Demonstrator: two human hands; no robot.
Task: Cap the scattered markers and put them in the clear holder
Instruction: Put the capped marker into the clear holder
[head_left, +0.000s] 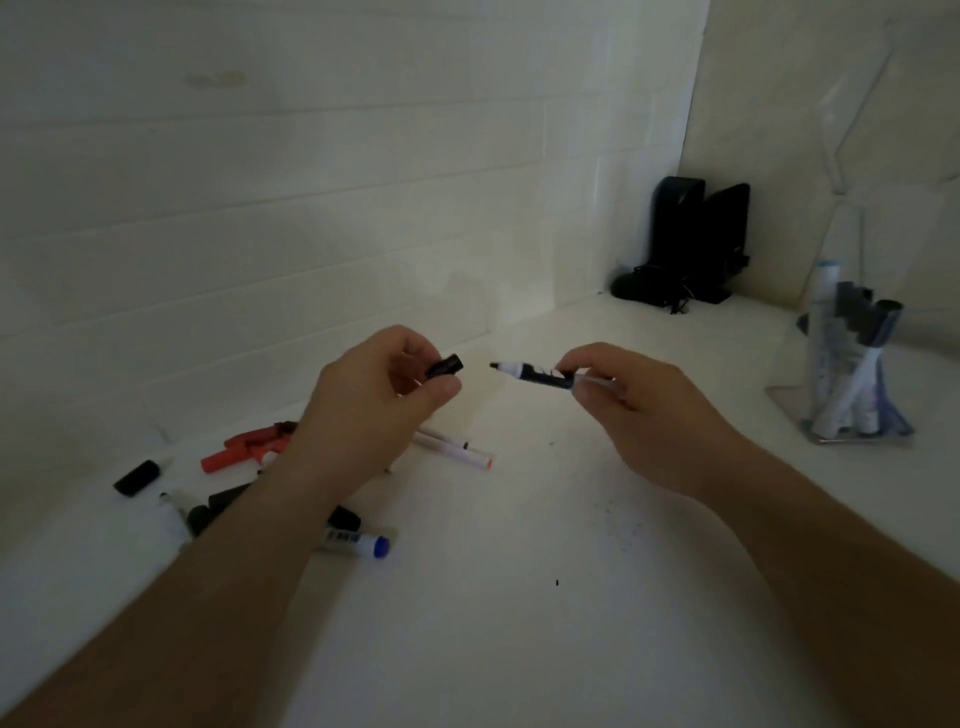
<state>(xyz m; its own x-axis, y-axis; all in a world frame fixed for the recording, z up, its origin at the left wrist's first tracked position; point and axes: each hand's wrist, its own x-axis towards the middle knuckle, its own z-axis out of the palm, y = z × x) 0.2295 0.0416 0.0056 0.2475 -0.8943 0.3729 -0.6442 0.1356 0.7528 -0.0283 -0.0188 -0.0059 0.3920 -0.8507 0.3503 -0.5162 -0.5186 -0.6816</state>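
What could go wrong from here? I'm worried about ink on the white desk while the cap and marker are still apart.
1. The left hand pinches the black cap only at its end, so a misaligned push could tip it out of the grip.
2. The uncapped marker in the right hand has its tip bare; a miss may ink the fingers.
3. The clear holder already holds leaning markers, so adding another might jostle them.

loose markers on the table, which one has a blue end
The marker with the blue end lying nearest the camera, just right of the left forearm. The other loose ones show red, orange or black ends, and the marker in the right hand has a black tip.
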